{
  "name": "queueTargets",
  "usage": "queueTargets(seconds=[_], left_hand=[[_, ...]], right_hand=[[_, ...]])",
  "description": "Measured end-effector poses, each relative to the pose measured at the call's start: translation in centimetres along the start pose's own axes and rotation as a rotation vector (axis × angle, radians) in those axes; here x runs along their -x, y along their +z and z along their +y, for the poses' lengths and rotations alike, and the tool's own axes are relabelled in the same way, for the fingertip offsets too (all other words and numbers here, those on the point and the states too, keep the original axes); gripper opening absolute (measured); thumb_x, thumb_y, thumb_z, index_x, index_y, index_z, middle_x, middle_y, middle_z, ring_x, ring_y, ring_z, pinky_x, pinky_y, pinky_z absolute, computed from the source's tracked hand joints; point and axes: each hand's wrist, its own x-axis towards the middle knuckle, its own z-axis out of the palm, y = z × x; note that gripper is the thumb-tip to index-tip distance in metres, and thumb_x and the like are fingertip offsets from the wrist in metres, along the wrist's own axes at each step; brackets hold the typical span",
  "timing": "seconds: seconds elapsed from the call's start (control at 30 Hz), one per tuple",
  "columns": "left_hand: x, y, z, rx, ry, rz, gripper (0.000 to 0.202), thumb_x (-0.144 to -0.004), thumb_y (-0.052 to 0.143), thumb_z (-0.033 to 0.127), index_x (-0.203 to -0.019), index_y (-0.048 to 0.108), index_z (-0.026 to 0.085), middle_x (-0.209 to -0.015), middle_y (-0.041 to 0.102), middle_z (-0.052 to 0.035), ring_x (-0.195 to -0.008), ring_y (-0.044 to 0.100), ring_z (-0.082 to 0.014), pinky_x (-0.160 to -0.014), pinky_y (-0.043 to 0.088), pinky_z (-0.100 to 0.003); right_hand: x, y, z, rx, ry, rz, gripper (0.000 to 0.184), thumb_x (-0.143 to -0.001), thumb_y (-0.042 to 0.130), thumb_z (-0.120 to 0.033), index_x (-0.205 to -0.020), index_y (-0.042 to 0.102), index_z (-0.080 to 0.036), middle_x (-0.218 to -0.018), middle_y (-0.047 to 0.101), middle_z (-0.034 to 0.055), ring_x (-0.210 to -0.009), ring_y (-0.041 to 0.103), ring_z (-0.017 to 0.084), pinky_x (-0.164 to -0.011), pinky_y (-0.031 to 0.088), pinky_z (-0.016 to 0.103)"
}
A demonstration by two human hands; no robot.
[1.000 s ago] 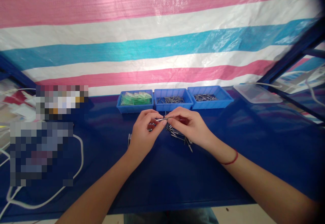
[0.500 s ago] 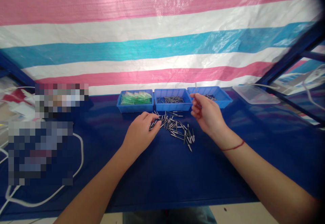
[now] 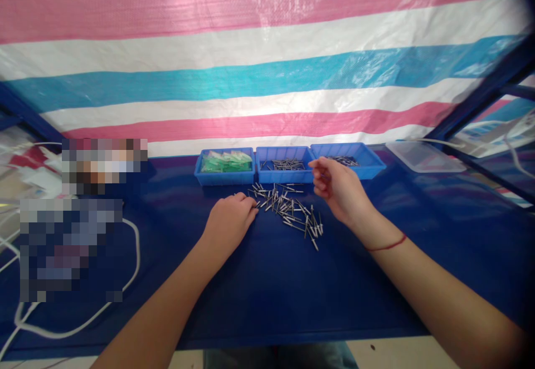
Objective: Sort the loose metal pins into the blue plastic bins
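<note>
Many metal blind rivets (image 3: 288, 206) lie in a loose pile on the dark blue tabletop. My left hand (image 3: 231, 218) rests low at the pile's left edge, its fingers drawn together. A rivet's end shows at those fingertips; the rest is covered by the hand. My right hand (image 3: 340, 190) is raised right of the pile, before the right blue bin (image 3: 368, 169). Its thumb and forefinger are pinched and the other fingers curled; whatever they hold is hidden. More rivets lie in that bin and in the middle blue bin (image 3: 284, 177).
The left blue bin (image 3: 225, 178) holds green-and-clear plastic packets (image 3: 228, 161). A clear plastic lid (image 3: 426, 157) lies at the back right. A white cable (image 3: 137, 246) loops over the left side of the table (image 3: 267, 296). A striped sheet (image 3: 251, 85) hangs behind.
My left hand has closed its fingers and drawn slightly back from the pile, uncovering rivets. A thin pale piece above my right fingertips is no longer visible; that hand has barely moved.
</note>
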Motion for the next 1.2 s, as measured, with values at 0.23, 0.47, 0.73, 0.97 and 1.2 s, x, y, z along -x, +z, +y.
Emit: queueTargets(seconds=[0.23, 0.47, 0.73, 0.97, 1.2], left_hand=[[0.1, 0.0, 0.1, 0.036, 0.034, -0.008, 0.024, -0.092, 0.047, 0.023, -0.104, 0.066, 0.018, -0.096, 0.067, -0.0066, -0.083, 0.064, -0.0194, -0.073, 0.048, -0.028], [0.0, 0.4, 0.6, 0.225, 0.072, 0.162, 0.028, -0.094, 0.043, 0.02, -0.111, 0.065, 0.016, -0.101, 0.065, -0.0084, -0.092, 0.062, -0.0197, -0.084, 0.048, -0.031], [0.2, 0.1, 1.3, 0.683, 0.073, 0.407, 0.023, -0.092, 0.048, 0.019, -0.104, 0.067, 0.018, -0.099, 0.065, -0.0057, -0.092, 0.062, -0.0154, -0.086, 0.049, -0.026], [0.2, 0.6, 1.7, 0.951, -0.007, 0.414, 0.017, -0.09, 0.053, 0.027, -0.1, 0.064, 0.018, -0.099, 0.068, -0.0058, -0.082, 0.067, -0.015, -0.076, 0.054, -0.025], [0.2, 0.4, 2.0, 1.053, -0.073, 0.406, 0.019, -0.089, 0.054, 0.029, -0.101, 0.063, 0.017, -0.094, 0.069, -0.0049, -0.076, 0.068, -0.0136, -0.074, 0.054, -0.023]], right_hand=[[1.3, 0.9, 0.2, 0.169, -0.027, -0.1, 0.02, -0.076, 0.062, -0.035, -0.07, 0.066, -0.016, -0.06, 0.046, -0.0024, -0.047, 0.034, 0.006, -0.039, 0.021, 0.02], [1.9, 1.4, 0.6, 0.475, -0.121, -0.248, 0.022, -0.081, 0.055, -0.032, -0.071, 0.066, -0.017, -0.06, 0.051, -0.0014, -0.05, 0.04, 0.008, -0.045, 0.029, 0.022], [3.4, 2.0, 1.3, 0.77, -0.318, -0.644, 0.02, -0.081, 0.059, -0.03, -0.096, 0.067, -0.018, -0.084, 0.062, 0.0025, -0.059, 0.048, 0.011, -0.055, 0.04, 0.025], [3.2, 2.0, 0.9, 0.614, -0.22, -0.592, 0.025, -0.084, 0.059, -0.041, -0.089, 0.065, -0.018, -0.082, 0.062, 0.003, -0.062, 0.05, 0.012, -0.056, 0.04, 0.027], [3.0, 2.0, 1.5, 0.504, -0.265, -0.449, 0.024, -0.081, 0.064, -0.038, -0.095, 0.056, -0.021, -0.093, 0.057, 0.0028, -0.074, 0.054, 0.014, -0.063, 0.045, 0.027]])
